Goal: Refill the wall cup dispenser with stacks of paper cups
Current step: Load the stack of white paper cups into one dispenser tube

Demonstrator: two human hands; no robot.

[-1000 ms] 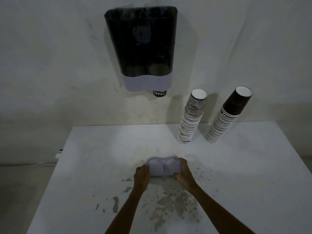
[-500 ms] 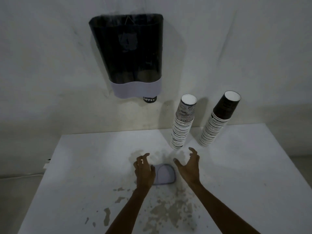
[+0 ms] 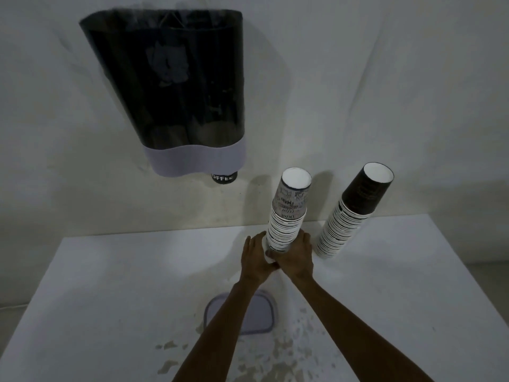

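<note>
A dark wall cup dispenser (image 3: 176,89) with a pale lower band hangs on the wall, open at the top; one black cup (image 3: 223,178) pokes out below. Two tall stacks of paper cups stand upside down on the white table (image 3: 110,271). My left hand (image 3: 254,256) and my right hand (image 3: 296,255) clasp the base of the left cup stack (image 3: 287,213) from both sides. The right cup stack (image 3: 348,216), topped by a black cup, stands untouched beside it. The dispenser's pale lid (image 3: 264,315) lies flat on the table under my forearms.
The table's near middle has chipped, stained patches (image 3: 275,359). The wall rises directly behind the table's far edge. A thin cable (image 3: 11,306) runs along the floor at the left.
Both hands set the lid down on the table, let it go, then reached forward and closed around the bottom of the left cup stack.
</note>
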